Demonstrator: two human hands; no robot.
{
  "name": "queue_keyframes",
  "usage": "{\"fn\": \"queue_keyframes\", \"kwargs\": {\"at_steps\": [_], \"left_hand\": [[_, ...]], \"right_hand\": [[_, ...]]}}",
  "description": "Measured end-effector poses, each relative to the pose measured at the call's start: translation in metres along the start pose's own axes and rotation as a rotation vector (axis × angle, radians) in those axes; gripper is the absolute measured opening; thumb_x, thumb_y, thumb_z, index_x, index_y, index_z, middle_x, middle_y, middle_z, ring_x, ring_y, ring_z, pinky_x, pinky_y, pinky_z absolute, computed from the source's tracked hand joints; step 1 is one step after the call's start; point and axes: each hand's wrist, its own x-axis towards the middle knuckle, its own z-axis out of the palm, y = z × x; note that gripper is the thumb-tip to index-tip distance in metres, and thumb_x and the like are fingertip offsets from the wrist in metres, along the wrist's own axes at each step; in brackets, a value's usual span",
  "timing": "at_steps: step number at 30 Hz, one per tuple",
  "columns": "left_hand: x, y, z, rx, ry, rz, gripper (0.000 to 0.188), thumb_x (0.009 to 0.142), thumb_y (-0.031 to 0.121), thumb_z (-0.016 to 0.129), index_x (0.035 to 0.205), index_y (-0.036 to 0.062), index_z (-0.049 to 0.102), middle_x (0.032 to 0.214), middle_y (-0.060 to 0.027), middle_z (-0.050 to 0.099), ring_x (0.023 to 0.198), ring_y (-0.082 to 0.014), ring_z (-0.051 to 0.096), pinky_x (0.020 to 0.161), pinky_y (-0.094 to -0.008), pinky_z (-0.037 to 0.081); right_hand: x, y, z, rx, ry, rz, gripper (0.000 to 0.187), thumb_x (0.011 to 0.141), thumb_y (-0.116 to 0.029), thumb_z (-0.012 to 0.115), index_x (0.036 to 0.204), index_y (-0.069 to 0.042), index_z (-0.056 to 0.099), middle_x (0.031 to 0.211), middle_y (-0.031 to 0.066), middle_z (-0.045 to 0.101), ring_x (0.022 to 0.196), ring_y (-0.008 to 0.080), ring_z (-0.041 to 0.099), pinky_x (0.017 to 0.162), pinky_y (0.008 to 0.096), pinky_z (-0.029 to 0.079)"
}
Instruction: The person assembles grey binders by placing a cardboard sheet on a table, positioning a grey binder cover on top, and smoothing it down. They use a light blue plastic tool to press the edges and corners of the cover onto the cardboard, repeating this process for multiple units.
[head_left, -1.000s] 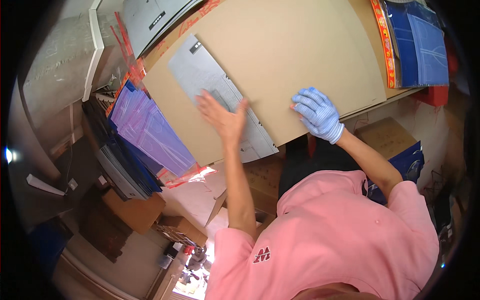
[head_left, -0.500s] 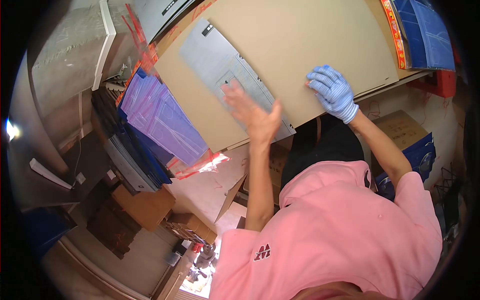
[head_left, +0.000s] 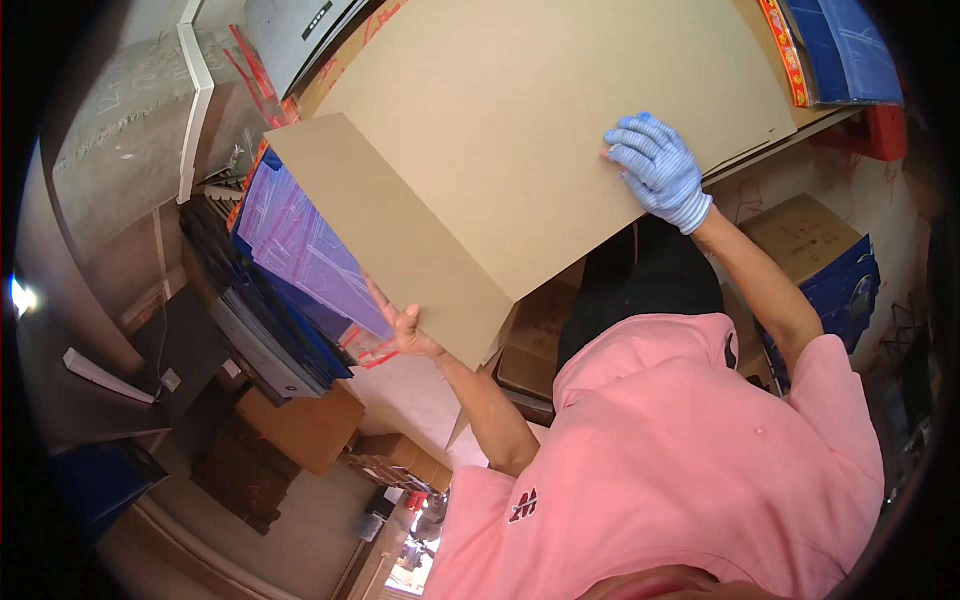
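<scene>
A large flat sheet of brown board spans the surface in front of me. Along its left side a narrower brown board panel slants out over the edge, meeting the sheet at a straight line. My left hand, bare, is at the panel's lower left edge, thumb on top and other fingers along or under the rim, partly hidden. My right hand wears a blue-and-white striped glove. It rests on the large sheet near its front edge, fingers spread and slightly bent, holding nothing.
Purple-filmed flat pieces lie just beyond the panel, at the left. A grey panel stands at the far left corner. Blue folders are stacked at the far right. A carton stands low on the right, beside blue packages.
My left hand has moved left and nearer me. The grey panel that lay under it no longer shows; a brown panel now extends out to the left. My right hand has barely moved.
</scene>
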Motion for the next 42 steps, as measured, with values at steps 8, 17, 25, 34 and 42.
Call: {"fn": "queue_keyframes", "kwargs": {"at_steps": [8,17,25,34,42], "left_hand": [[0.0,-0.009,0.001,-0.052,-0.03,-0.04,0.075,0.065,0.01,0.049,0.137,-0.0023,0.033,0.124,-0.0202,0.049,0.112,-0.031,0.052,0.094,-0.0402,0.044],[-0.003,-0.017,0.01,0.181,-0.144,-0.117,0.07,0.077,0.015,0.048,0.142,0.0008,0.027,0.138,-0.0241,0.034,0.125,-0.0363,0.038,0.103,-0.0443,0.033],[0.003,-0.139,0.081,1.897,-0.389,0.146,0.065,0.093,0.039,0.047,0.147,0.0142,0.022,0.152,-0.026,0.001,0.14,-0.0444,0.0,0.107,-0.0628,0.003],[0.035,-0.119,0.058,1.666,-0.26,0.274,0.063,0.09,0.033,0.053,0.143,0.0102,0.028,0.148,-0.0179,0.026,0.137,-0.041,0.018,0.109,-0.0587,0.013],[0.05,-0.12,0.046,1.765,-0.262,0.433,0.061,0.087,0.038,0.056,0.138,0.0116,0.037,0.148,-0.0153,0.026,0.136,-0.0409,0.017,0.108,-0.0605,0.007]], "right_hand": [[0.003,0.0,-0.001,-0.037,0.023,-0.007,0.027,0.074,-0.01,0.062,0.101,-0.012,0.065,0.111,0.0052,0.062,0.111,0.0264,0.054,0.101,0.0419,0.04],[-0.001,0.004,0.002,-0.057,0.018,-0.021,0.023,0.079,-0.013,0.061,0.1,-0.014,0.067,0.113,0.0045,0.062,0.112,0.0247,0.055,0.102,0.0408,0.039],[0.006,0.011,-0.019,0.158,-0.043,0.016,0.032,0.077,-0.011,0.062,0.109,-0.011,0.063,0.113,0.0088,0.061,0.111,0.0295,0.054,0.099,0.0436,0.04],[0.076,0.118,-0.096,-0.427,-0.086,0.526,0.061,0.082,-0.04,0.061,0.129,-0.004,0.047,0.133,0.0177,0.041,0.127,0.034,0.035,0.105,0.0474,0.026],[0.077,0.107,-0.076,-0.494,-0.188,0.489,0.076,0.079,-0.044,0.061,0.132,0.005,0.039,0.141,0.0202,0.03,0.134,0.0376,0.023,0.109,0.0527,0.017]]}}
